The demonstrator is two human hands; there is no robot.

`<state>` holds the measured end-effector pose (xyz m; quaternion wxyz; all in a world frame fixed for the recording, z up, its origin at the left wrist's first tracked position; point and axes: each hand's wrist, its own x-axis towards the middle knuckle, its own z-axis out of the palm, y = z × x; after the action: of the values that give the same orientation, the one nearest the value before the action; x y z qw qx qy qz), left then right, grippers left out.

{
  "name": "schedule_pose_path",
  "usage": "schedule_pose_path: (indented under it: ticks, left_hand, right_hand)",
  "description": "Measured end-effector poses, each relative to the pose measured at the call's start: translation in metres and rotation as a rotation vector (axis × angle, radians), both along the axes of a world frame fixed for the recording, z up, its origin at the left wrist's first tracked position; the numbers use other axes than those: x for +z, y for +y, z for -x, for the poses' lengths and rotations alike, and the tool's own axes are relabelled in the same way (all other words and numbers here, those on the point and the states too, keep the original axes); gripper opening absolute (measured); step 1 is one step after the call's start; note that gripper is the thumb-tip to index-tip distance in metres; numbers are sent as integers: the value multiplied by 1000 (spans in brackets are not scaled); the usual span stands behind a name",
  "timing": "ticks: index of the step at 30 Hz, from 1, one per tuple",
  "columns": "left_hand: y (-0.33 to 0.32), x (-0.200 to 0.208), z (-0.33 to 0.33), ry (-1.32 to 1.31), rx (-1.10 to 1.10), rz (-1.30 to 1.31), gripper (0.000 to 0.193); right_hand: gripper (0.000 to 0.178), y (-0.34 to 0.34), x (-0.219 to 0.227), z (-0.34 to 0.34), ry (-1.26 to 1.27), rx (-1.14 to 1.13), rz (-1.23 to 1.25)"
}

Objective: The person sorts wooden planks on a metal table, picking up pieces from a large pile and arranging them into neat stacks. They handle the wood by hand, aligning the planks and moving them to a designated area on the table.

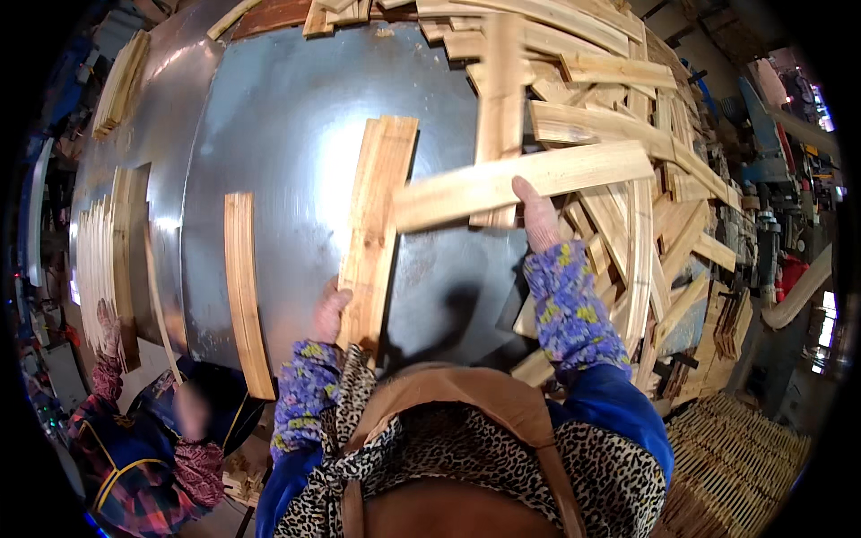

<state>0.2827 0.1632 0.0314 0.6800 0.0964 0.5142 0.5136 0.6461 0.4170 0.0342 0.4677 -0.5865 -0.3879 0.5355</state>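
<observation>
My left hand is closed on the near end of some wooden boards lying together lengthwise on the metal table. In my right hand is a single pale wooden plank, held near its middle with the thumb on top. That plank slants across, its left end close to the boards at my left hand. Beneath it, another plank points away from me, slightly blurred. Both my forearms wear purple flowered sleeve covers.
A large jumbled heap of planks covers the right and far side of the metal table. Another board lies left of me. At far left a co-worker's hand touches a row of boards. Stacked slats stand at lower right.
</observation>
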Motion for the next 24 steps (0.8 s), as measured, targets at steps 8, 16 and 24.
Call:
schedule_pose_path:
  ticks: [8,16,24]
  left_hand:
    - [-48,-16,24,-619,85,101,65]
    - [-115,2,20,-309,85,42,68]
    - [-188,15,81,290,212,22,67]
  right_hand:
    - [59,-97,75,-14,-524,302,234]
    - [62,-171,62,99,-152,667,293]
    - [63,-216,3,97,94,641,379]
